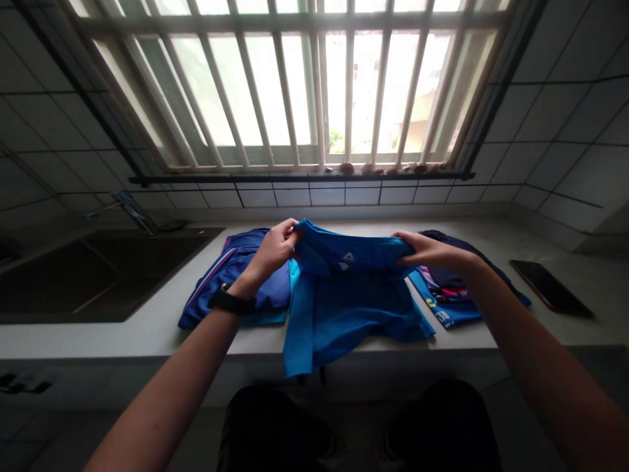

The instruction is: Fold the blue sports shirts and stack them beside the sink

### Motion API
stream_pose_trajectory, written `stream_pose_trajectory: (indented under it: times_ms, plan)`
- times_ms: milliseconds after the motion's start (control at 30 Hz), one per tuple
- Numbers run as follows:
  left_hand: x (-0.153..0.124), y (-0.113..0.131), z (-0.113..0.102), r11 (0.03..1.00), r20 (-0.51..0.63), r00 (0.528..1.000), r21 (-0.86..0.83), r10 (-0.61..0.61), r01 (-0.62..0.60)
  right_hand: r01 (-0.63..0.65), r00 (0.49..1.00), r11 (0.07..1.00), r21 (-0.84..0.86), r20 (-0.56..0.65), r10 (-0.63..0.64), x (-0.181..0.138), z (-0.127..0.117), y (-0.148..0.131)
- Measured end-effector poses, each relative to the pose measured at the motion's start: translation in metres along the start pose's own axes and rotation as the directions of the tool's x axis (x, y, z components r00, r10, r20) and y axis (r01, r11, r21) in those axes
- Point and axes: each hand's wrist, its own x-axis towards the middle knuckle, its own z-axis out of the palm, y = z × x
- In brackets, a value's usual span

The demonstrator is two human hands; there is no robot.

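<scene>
A bright blue shirt [358, 301] with a small white logo is stretched between my two hands above the counter. My left hand [278, 248] pinches its upper left corner, and a black band circles that wrist. Its upper right corner is gripped by my right hand [432, 252]. The shirt's lower part rests on the counter, with one flap hanging over the front edge. Folded dark blue clothes [265, 282] with a striped edge lie beside my left hand. Under my right forearm is another stack of folded clothes [447, 288], partly hidden by the arm.
A white counter [122, 341] runs below a barred window [314, 85]. On the left are a dark sink [98, 275] and a faucet [135, 213]. A phone [550, 287] lies at the right. Several small objects [383, 169] line the sill.
</scene>
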Motion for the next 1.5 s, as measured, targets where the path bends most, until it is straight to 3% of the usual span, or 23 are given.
stream_pose_trajectory:
  times_ms: [67,100,133,200,233,267,400,467,567,600,633,733,767,867,967,1000,1100,1133,1200,1300,1367,1433,1500]
  plan:
    - [0.028,0.002,0.0,0.998,-0.054,0.997,-0.052,-0.046,0.043,-0.026,0.996,0.97,-0.243,-0.086,0.006,0.027,-0.014,-0.009]
    - [0.04,0.004,0.0,0.999,-0.105,0.994,-0.037,-0.036,0.032,-0.055,0.978,0.932,-0.359,-0.206,-0.022,0.04,-0.02,-0.014]
    - [0.051,0.005,-0.001,1.0,-0.161,0.987,0.001,0.0,0.0,-0.087,0.93,0.894,-0.439,-0.358,-0.086,0.051,-0.023,-0.017]
    - [0.061,0.011,-0.004,0.989,-0.24,0.964,0.117,0.113,-0.087,-0.141,0.767,0.843,-0.52,-0.596,-0.239,0.065,-0.025,-0.019]
    - [0.061,0.013,-0.006,0.976,-0.25,0.953,0.178,0.17,-0.128,-0.151,0.695,0.834,-0.531,-0.657,-0.293,0.067,-0.023,-0.017]
    - [0.058,0.015,-0.008,0.96,-0.242,0.946,0.231,0.214,-0.158,-0.151,0.659,0.829,-0.538,-0.68,-0.321,0.067,-0.019,-0.014]
    - [0.041,0.013,-0.007,0.926,-0.189,0.953,0.34,0.235,-0.161,-0.181,0.672,0.835,-0.52,-0.685,-0.281,0.063,-0.002,0.009]
    - [0.042,0.006,-0.005,0.934,-0.198,0.959,0.334,0.203,-0.128,-0.278,0.676,0.835,-0.475,-0.714,-0.181,0.066,-0.001,0.016]
    - [0.06,0.003,-0.005,0.944,-0.212,0.964,0.319,0.162,-0.088,-0.425,0.755,0.797,-0.429,-0.654,0.051,0.077,-0.016,0.014]
    - [0.068,0.005,-0.005,0.94,-0.228,0.958,0.328,0.172,-0.091,-0.439,0.753,0.792,-0.424,-0.654,0.067,0.081,-0.023,0.011]
    - [0.075,0.008,-0.007,0.933,-0.25,0.948,0.344,0.197,-0.103,-0.429,0.725,0.801,-0.417,-0.688,0.03,0.085,-0.03,0.008]
    - [0.091,0.02,-0.011,0.909,-0.304,0.905,0.382,0.297,-0.17,-0.328,0.554,0.86,-0.39,-0.817,-0.159,0.092,-0.047,0.001]
    - [0.094,0.024,-0.012,0.905,-0.3,0.901,0.381,0.313,-0.188,-0.301,0.559,0.875,-0.379,-0.814,-0.16,0.094,-0.051,0.001]
    - [0.094,0.025,-0.013,0.907,-0.259,0.918,0.375,0.302,-0.193,-0.283,0.659,0.9,-0.332,-0.749,-0.069,0.095,-0.053,0.007]
    - [0.091,0.019,-0.014,0.909,-0.241,0.938,0.392,0.25,-0.142,-0.275,0.68,0.92,-0.279,-0.733,-0.019,0.092,-0.047,0.014]
    - [0.09,0.016,-0.014,0.909,-0.241,0.941,0.397,0.237,-0.128,-0.264,0.71,0.931,-0.252,-0.705,0.011,0.091,-0.045,0.014]
    - [0.09,0.012,-0.016,0.906,-0.234,0.948,0.409,0.217,-0.106,-0.2,0.878,0.963,-0.18,-0.47,0.095,0.087,-0.038,0.011]
    - [0.089,0.012,-0.017,0.904,-0.226,0.951,0.414,0.213,-0.105,-0.185,0.913,0.966,-0.182,-0.396,0.101,0.086,-0.036,0.009]
    - [0.082,0.015,-0.02,0.901,-0.212,0.954,0.42,0.211,-0.106,-0.197,0.92,0.948,-0.25,-0.382,0.09,0.082,-0.031,0.004]
    - [0.052,0.021,-0.024,0.894,-0.205,0.952,0.431,0.227,-0.121,-0.207,0.828,0.898,-0.389,-0.558,-0.051,0.066,-0.018,0.002]
    - [0.014,0.021,-0.026,0.881,-0.192,0.954,0.458,0.23,-0.12,-0.116,0.804,0.893,-0.435,-0.569,-0.172,0.042,-0.003,0.008]
    - [-0.033,0.014,-0.026,0.868,-0.142,0.965,0.481,0.219,-0.126,0.007,0.835,0.902,-0.432,-0.493,-0.243,0.009,0.018,0.019]
    - [-0.08,0.0,-0.022,0.865,-0.009,0.979,0.471,0.202,-0.174,0.046,0.879,0.913,-0.406,-0.418,-0.23,-0.025,0.041,0.034]
